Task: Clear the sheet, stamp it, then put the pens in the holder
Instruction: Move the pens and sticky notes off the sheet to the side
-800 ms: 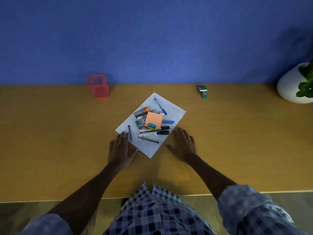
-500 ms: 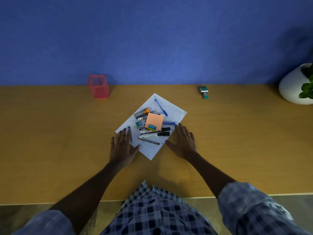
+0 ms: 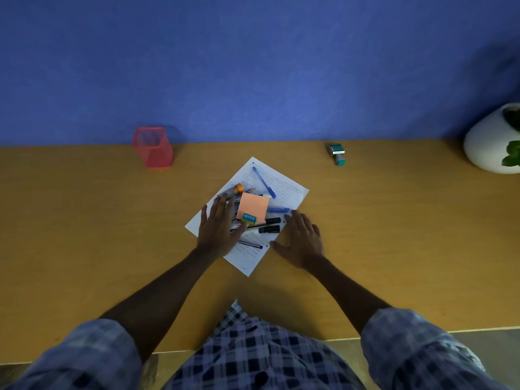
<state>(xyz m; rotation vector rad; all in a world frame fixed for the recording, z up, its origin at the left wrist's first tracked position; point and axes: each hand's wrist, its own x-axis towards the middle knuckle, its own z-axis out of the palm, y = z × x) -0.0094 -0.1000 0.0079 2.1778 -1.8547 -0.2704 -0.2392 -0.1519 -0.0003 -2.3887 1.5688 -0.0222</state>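
Observation:
A white printed sheet (image 3: 289,190) lies tilted in the middle of the wooden desk. On it lie an orange sticky-note pad (image 3: 252,206), a small blue and yellow eraser (image 3: 248,218), a blue pen (image 3: 264,182), black markers (image 3: 268,228), an orange-capped marker (image 3: 237,189) and other pens. My left hand (image 3: 219,227) lies flat with straight fingers over the sheet's left part, covering some pens. My right hand (image 3: 302,237) rests flat at the sheet's right edge. The red mesh pen holder (image 3: 152,147) stands at the back left, and the teal stamp (image 3: 337,153) lies at the back right.
A white round plant pot (image 3: 489,142) with green leaves stands at the far right against the blue wall. Bare wooden desk (image 3: 84,235) stretches on both sides of the sheet. The desk's front edge runs just above my checked shirt.
My left hand has slid forward and right from the sheet's lower left edge onto the sheet and over the pens. My right hand has stayed at the right edge.

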